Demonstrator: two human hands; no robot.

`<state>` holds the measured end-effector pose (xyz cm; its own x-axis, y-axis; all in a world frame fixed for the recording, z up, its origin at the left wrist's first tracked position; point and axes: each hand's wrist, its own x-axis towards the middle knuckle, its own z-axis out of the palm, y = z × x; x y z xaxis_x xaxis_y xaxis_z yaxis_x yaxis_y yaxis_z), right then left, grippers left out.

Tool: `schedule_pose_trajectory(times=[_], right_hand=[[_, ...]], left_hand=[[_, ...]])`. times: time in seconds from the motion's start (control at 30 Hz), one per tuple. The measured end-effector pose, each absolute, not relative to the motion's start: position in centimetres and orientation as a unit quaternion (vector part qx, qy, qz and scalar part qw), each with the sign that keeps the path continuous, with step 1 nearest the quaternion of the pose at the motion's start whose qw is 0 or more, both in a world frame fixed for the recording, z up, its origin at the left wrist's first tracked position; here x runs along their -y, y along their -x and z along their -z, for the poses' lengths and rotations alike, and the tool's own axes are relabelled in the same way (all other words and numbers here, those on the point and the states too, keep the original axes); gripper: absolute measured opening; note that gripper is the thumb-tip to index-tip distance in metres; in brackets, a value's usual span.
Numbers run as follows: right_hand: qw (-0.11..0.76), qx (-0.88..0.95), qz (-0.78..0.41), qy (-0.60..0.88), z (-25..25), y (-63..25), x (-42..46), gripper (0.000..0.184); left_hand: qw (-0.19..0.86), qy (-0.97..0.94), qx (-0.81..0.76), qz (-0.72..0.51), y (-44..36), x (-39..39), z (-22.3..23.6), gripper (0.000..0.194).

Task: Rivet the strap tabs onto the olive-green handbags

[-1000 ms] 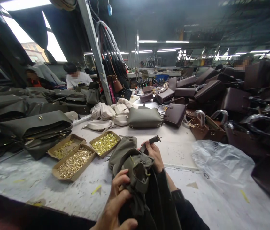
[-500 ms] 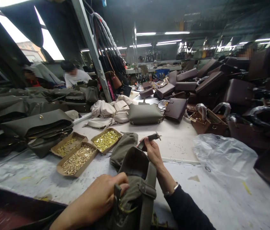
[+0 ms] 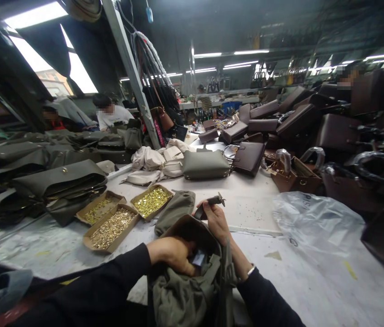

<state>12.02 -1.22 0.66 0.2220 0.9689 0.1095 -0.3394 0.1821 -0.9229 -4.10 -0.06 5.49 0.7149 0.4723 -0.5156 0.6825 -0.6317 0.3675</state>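
An olive-green handbag (image 3: 187,295) stands upright before me at the table edge, its mouth open and its soft cloth lining bunched at the near side. My left hand (image 3: 174,254) reaches into the mouth; its fingertips are partly hidden inside, beside a small whitish label (image 3: 199,258). Whether those fingers grip the lining cannot be made out. At the bag's far right side, my right hand (image 3: 216,220) pinches an olive strap (image 3: 214,200) between thumb and fingers. A metal fitting sticks out at the strap's end. Behind the bag lies a limp olive pouch (image 3: 175,210).
Cardboard trays (image 3: 94,248) of small gold-coloured metal pieces sit left of the bag. Olive bags (image 3: 62,186) pile up at far left, dark brown handbags (image 3: 249,156) at right. A clear plastic bag (image 3: 321,222) lies right of my arm. A person (image 3: 113,113) sits beyond.
My left hand has gone from the near rim of the handbag down into its mouth. The lining is now bunched up toward me, and a whitish label shows. My right hand keeps hold of the strap.
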Motion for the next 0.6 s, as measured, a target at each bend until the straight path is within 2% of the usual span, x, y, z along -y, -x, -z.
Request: schedule_pose_trajectory(times=[0.07,0.13,0.23,0.37,0.47,0.6], right_hand=[[0.668,0.381,-0.495,0.404,-0.6,-12.2,1.0,0.064],[0.672,0.376,-0.497,0.400,-0.6,-12.3,0.9,0.064],[0.679,0.368,-0.497,0.396,-0.3,-12.5,0.9,0.061],[0.683,0.363,-0.504,0.385,0.3,-12.6,1.5,0.057],[0.685,0.358,-0.511,0.377,0.7,-12.8,2.0,0.055],[0.673,0.364,-0.535,0.359,0.4,-12.9,2.5,0.053]], left_hand=[[0.314,-0.868,-0.317,0.218,5.0,0.2,-6.5,0.073],[0.366,-0.863,-0.292,0.190,5.8,0.5,-7.6,0.071],[0.501,-0.819,-0.277,0.047,7.1,0.6,-8.7,0.067],[0.703,-0.611,-0.285,-0.225,8.7,0.5,-8.2,0.065],[0.731,-0.505,-0.262,-0.377,9.0,1.1,-7.6,0.065],[0.730,-0.477,-0.230,-0.432,8.0,2.5,-7.4,0.074]])
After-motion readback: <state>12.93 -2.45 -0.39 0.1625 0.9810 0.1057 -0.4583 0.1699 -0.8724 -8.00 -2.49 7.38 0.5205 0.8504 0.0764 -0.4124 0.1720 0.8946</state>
